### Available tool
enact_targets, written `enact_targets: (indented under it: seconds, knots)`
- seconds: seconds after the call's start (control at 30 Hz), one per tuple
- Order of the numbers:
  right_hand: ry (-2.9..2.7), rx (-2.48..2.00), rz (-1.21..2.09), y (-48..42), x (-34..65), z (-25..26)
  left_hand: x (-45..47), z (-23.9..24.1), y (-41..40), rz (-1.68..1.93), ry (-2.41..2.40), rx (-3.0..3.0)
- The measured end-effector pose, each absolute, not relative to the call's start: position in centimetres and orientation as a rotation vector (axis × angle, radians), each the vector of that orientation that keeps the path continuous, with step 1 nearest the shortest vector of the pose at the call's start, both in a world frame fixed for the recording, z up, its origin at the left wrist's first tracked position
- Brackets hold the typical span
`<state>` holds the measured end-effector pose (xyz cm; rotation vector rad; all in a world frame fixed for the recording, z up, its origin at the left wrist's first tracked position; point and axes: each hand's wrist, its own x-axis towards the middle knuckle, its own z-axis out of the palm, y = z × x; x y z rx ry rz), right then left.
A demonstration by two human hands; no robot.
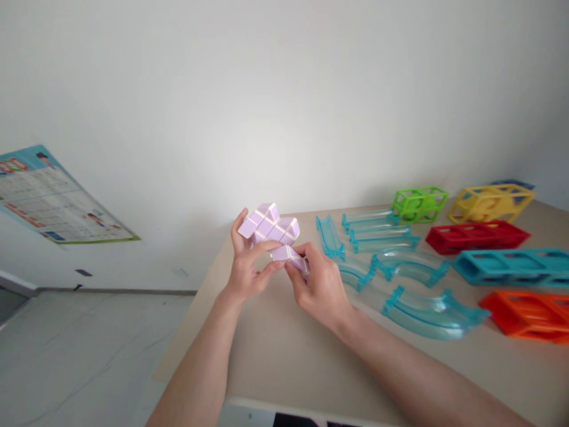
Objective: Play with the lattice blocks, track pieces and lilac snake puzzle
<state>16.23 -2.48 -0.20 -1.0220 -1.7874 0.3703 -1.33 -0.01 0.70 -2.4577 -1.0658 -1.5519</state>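
A purple and white snake puzzle (268, 226), made of linked wedge blocks and partly folded into a cluster, is held up above the table between both hands. My left hand (246, 265) grips it from the left, fingers behind the cluster and thumb at its lower part. Closed on the lower end of the puzzle, my right hand (320, 284) pinches the last wedges between thumb and fingers. The fingers hide part of that end.
On the pale table (275, 356), clear blue track pieces (431, 314) lie to the right. Beyond them stand open-frame blocks: green (420, 203), yellow (489, 203), red (478, 236), blue (520, 267) and orange (533, 314). A wall rises behind; a poster (62, 198) hangs at left.
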Motion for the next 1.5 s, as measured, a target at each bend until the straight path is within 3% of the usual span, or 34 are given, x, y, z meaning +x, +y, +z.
enact_targets:
  seconds: [0.4, 0.6, 0.7, 1.17, 1.5]
  knots:
    - [-1.711, -0.971, 0.357, -2.0, 15.5, -1.0, 0.3, -0.5, 0.1, -1.775, -1.12, -2.239]
    - [-1.474, -0.847, 1.26, -2.1, 15.7, -0.4, 0.0, 0.0, -0.1, -1.86, -1.228, -2.145]
    - [-1.361, -0.74, 1.487, -1.7, 15.5, -0.5, -0.2, 0.1, -0.1, -1.888, -1.272, -2.154]
    - [-1.741, -0.802, 0.67, -1.4, 15.9, -1.7, 0.0, 0.0, -0.1, -1.926, -1.292, -2.178]
    - [-1.705, -0.843, 0.4, -1.3, 16.0, -1.7, 0.5, -0.2, 0.0, -2.014, -1.279, -2.225]
